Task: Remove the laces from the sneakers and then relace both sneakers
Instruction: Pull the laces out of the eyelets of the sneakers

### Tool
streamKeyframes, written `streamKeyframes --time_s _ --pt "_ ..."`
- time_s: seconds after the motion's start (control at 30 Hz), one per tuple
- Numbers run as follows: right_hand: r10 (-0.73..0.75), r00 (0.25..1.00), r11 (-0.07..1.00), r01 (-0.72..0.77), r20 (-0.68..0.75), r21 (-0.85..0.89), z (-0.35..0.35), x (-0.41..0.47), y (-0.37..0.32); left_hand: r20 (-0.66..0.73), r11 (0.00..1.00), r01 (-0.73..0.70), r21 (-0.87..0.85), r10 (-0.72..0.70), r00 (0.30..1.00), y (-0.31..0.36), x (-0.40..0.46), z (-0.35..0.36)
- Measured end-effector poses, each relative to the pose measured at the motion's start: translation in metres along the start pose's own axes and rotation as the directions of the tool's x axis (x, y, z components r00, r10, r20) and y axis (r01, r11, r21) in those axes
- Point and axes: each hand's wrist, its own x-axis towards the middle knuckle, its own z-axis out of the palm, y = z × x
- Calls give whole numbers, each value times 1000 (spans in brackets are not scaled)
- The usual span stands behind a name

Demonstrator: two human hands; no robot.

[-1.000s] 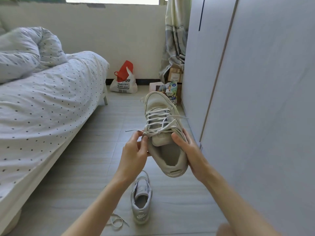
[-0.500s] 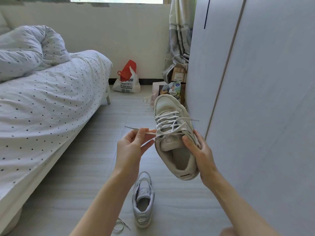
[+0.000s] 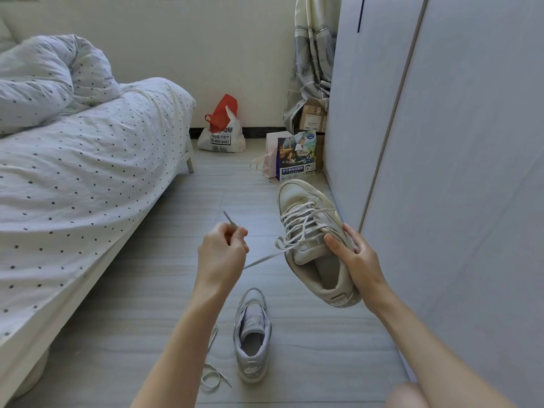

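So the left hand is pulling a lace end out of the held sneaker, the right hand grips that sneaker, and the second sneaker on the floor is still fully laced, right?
Not quite. In the head view the sneaker on the floor has no lace in it; a loose lace lies beside it. The rest holds: the left hand pinches the lace end and the right hand grips the held sneaker.

1. The held sneaker (image 3: 312,240) at right of centre looks like smooth, matt cream leather, with a soft fabric lining.
2. Its lace (image 3: 265,259) is flat woven cloth.
3. The floor sneaker (image 3: 252,334) at lower centre is matt grey-white; the loose lace (image 3: 210,375) beside it is woven.
4. The bedsheet (image 3: 88,178) at left is crinkled dotted cloth.
5. The floor (image 3: 147,304) is matt, faintly streaked tile.
6. The plastic bag (image 3: 221,134) at upper centre is thin and glossy.
7. The wardrobe (image 3: 471,172) at right is smooth, matt panel.
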Motion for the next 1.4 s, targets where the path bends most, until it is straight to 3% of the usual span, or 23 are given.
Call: streamKeyframes --time_s 0.17,0.5,0.63,0.7,0.83,0.97,1.07,1.2,1.3,1.4 --pt "7 1000 999 -7 0 42 -3 0 5 108 959 -20 282 -11 994 -5 4 6" --pt "50 996 997 -45 -80 56 3 9 9 -1 945 -37 325 40 999 -11 7 -12" --pt "17 997 1000 -15 -75 22 3 8 9 117 885 -121 449 77 990 -16 2 -11" --pt "5 999 1000 -4 -47 16 4 5 8 134 845 -205 494 159 978 -16 0 -6" --pt "-42 999 999 42 0 26 11 -3 2 227 828 -419 372 357 906 -8 -7 9" --pt "-84 995 996 84 50 0 19 -9 -3 346 785 -516 344 405 847 -4 -11 24" --pt "-89 995 996 90 53 -10 19 -11 -4 337 837 -484 256 392 856 -2 -11 27" --pt "-62 998 998 63 25 -9 13 -8 -2 450 950 -301 81 235 862 3 -14 25" --pt "-46 999 998 46 -15 -30 7 -5 0 513 973 -227 -47 219 830 6 -14 17" --pt "-52 997 993 46 -56 -106 2 -3 1 553 976 -217 -30 197 810 5 -14 12"
